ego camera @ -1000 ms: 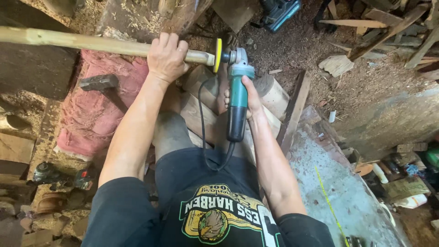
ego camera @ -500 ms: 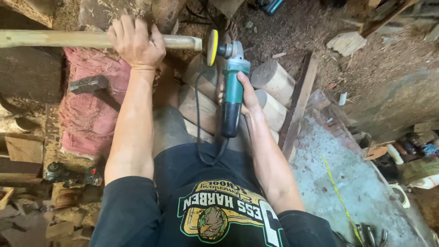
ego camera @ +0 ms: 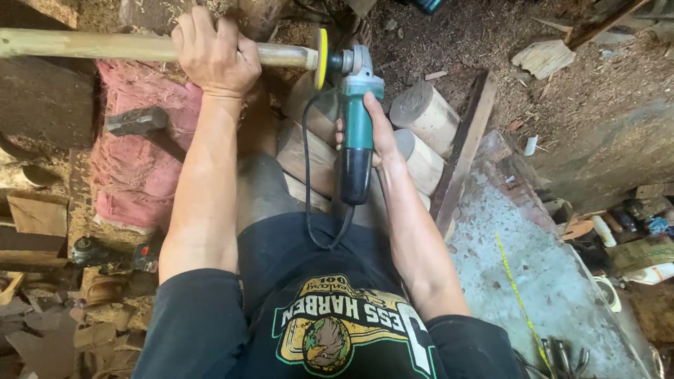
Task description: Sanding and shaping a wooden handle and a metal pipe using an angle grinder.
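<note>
The left hand (ego camera: 214, 52) grips a wooden pole (ego camera: 105, 45); the right hand (ego camera: 375, 137) grasps a green grinder (ego camera: 357, 119) above a sawdust-strewn dirt floor (ego camera: 477, 35) with short logs (ego camera: 421, 112).

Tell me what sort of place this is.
Most likely a rough woodworking workshop. The left hand grips a long wooden pole while the right hand holds a green angle grinder at its end. Cut log rounds and sawdust lie on the ground.

Open gap between the forearms above the lap; log rounds (ego camera: 428, 116) and plank (ego camera: 463, 147) crowding the right side.
</note>
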